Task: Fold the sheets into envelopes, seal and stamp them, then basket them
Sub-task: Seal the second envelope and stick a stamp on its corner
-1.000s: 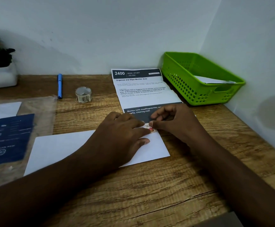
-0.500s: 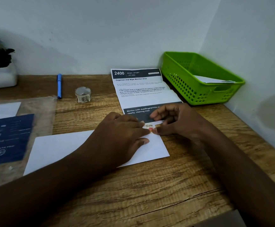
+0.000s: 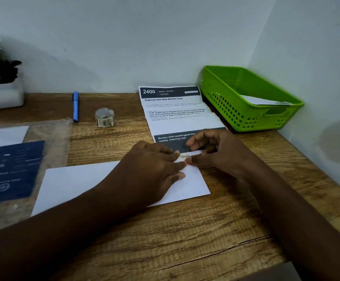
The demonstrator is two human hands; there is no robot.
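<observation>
A white envelope (image 3: 193,185) lies flat on the wooden desk (image 3: 185,240) in the middle. At its far right corner sits a small stamp sticker (image 3: 185,157) with handwriting on it. My left hand (image 3: 153,169) lies palm down on the envelope, its fingertips pressing beside the sticker. My right hand (image 3: 215,151) rests at the envelope's corner, thumb tip on the sticker's edge, the other fingers curled above it. A green basket (image 3: 236,116) at the back right holds one white envelope (image 3: 262,101).
A printed sheet (image 3: 175,112) with creases lies behind the hands. A roll of sticker tape (image 3: 105,117) and a blue pen (image 3: 75,106) lie further left. A clear sleeve with a dark blue card (image 3: 13,171) covers the left side. A potted plant (image 3: 0,82) stands at the far left.
My right thumb has slid down along the sticker, uncovering more of it. My left hand and the envelope have stayed in place.
</observation>
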